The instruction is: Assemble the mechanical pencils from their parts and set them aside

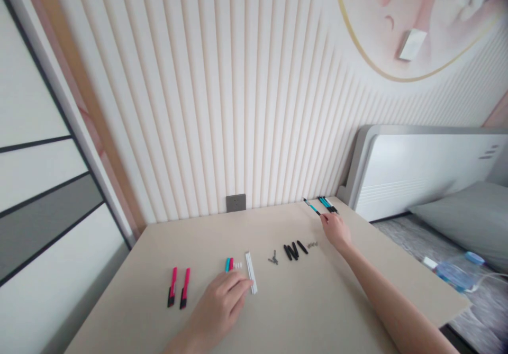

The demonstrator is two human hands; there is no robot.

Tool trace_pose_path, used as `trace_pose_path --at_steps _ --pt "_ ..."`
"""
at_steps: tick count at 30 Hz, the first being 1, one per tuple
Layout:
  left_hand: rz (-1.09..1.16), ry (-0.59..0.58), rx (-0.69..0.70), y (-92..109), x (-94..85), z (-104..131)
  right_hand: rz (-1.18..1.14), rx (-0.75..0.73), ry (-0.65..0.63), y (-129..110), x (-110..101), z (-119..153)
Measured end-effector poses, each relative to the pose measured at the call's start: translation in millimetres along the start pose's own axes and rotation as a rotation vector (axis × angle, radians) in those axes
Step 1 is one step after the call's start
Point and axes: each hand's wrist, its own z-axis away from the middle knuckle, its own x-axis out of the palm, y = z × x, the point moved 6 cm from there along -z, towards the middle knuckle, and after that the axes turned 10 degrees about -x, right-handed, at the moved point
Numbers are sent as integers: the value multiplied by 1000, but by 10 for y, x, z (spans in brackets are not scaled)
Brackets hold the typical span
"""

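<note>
Two hands are reaching over the surface (pixel 317 301), each with a narrow grip. The right hand (pixel 336 230) is pinching the near, black end of a blue-and-black pen (pixel 313 207), whose other end is pointing toward the far edge, just left of the blue pens (pixel 326 203) that are lying at the far right corner. The left hand (pixel 224 302) is holding its fingertips close together beside the near end of the white rods (pixel 250 270); whether it is gripping one, I cannot tell. Pink pens (pixel 185 288) are lying toward the left edge, while black pen parts (pixel 302 247) and small grey pieces (pixel 274 259) are lying between the hands.

The pen is looking light, stiff and smooth, probably plastic, so it is likely asking for little force. Its middle is probably offering the steadiest balance; pinching the end is leaving it freer to tilt. The slim rods are seeming lighter, so a gentle mid-length pinch is suiting them.
</note>
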Motion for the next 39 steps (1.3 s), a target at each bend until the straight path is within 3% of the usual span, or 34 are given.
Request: trace_pose_path --at_steps 2,5,14,23,39 --pt "-14 -12 15 37 -5 -2 44 55 -28 240 44 -43" --pt "-13 -16 20 51 -4 0 76 89 -36 394 112 -78" --pt "-27 -22 51 51 27 -21 127 145 -26 455 297 -271" --pt "-72 -47 92 63 70 6 55 177 -16 632 296 -188" --pt "-76 6 101 127 57 -10 62 224 27 710 312 -347"
